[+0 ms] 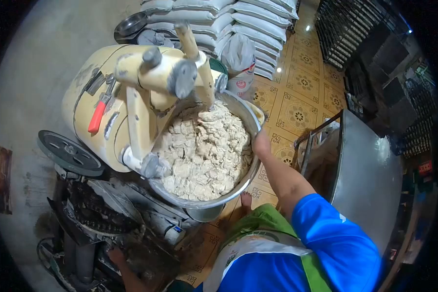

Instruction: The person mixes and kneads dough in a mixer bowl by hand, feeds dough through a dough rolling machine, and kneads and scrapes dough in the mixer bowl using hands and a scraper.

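A large metal bowl full of lumpy, pale dough sits under a cream-coloured mixer, whose arm reaches down into the dough. My right hand is at the bowl's right rim, its fingers mostly hidden over the edge. Down at the lower left, my left hand is by the dark machine parts below the mixer. It is small and dim there, and I cannot make out its fingers.
White sacks are stacked at the back. A filled plastic bag stands behind the bowl. On the right is a metal-topped table; black racks stand beyond. A red-handled tool lies on the mixer beside a flywheel.
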A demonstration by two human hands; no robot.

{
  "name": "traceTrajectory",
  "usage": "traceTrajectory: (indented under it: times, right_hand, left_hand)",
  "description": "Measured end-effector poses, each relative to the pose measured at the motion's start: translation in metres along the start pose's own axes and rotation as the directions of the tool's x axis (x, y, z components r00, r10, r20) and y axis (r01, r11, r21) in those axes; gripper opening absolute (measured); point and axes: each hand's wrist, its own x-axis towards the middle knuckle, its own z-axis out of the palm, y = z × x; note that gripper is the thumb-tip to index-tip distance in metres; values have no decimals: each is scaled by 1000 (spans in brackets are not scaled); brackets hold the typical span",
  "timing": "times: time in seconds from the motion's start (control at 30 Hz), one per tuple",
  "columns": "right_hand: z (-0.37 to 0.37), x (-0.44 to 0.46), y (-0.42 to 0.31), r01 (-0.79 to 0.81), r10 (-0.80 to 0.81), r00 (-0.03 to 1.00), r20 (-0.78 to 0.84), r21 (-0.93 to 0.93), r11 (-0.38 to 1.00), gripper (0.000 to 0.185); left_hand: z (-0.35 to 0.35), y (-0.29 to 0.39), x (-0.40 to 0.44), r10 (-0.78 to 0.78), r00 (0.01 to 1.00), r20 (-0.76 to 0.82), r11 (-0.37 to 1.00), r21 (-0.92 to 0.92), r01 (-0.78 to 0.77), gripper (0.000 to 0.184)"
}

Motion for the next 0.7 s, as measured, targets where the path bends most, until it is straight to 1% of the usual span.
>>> traceTrajectory:
  times: [0.07,0.1,0.13,0.17,0.2,0.23,0.27,0.4,0.5,0.53,0.6,0.63,0.67,0.7]
  right_hand:
    - [-13,-10,-4,6,-4,999,49,-43,999,37]
    - [10,30,-52,49,-49,998,42,7,999,35]
    - [2,20,-35,28,-27,998,58,-26,999,35]
    - [-1,13,-28,31,-28,997,68,-43,999,32]
    - [-12,10,-18,38,-33,997,67,-78,996,30]
    - [-15,14,-20,62,-57,997,56,-82,995,28]
    - [-11,11,-22,66,-61,996,59,-73,995,28]
    - [-14,-7,-12,69,-68,997,24,-62,996,26]
    - [-6,-19,-7,-15,15,1000,-1,-32,999,30]
    - [-3,-22,-3,-7,7,1000,-6,-27,1000,30]
    - [2,-30,6,-28,28,1000,2,-11,1000,31]
    - [3,-36,10,-40,40,999,7,-4,999,31]
    - [0,-43,11,-39,39,999,5,-6,999,31]
    - [-1,-48,10,-50,49,999,4,12,999,31]
  left_hand:
    - [14,-30,-4,-94,985,-146,993,-84,83,36]
    - [5,1,54,-146,948,-284,980,-175,99,34]
    - [10,-8,35,-143,957,-252,983,-151,107,34]
    - [1,-9,22,-69,973,-221,990,-135,40,34]
    - [6,-2,6,6,985,-172,990,-135,-30,38]
    - [7,14,5,80,984,-158,983,-152,-104,45]
    - [7,18,5,77,983,-167,983,-150,-103,45]
    - [-3,27,2,-53,986,-159,991,-126,33,35]
    - [-13,34,-2,-152,974,-166,984,-120,133,31]
    - [-16,44,-7,-155,973,-171,983,-130,133,31]
    - [-42,78,-36,-202,955,-219,961,-232,150,35]
    - [-49,84,-44,-226,945,-239,947,-281,155,37]
    - [-46,78,-43,-226,945,-237,946,-283,155,37]
    - [-45,75,-38,-266,950,-167,933,-293,209,43]
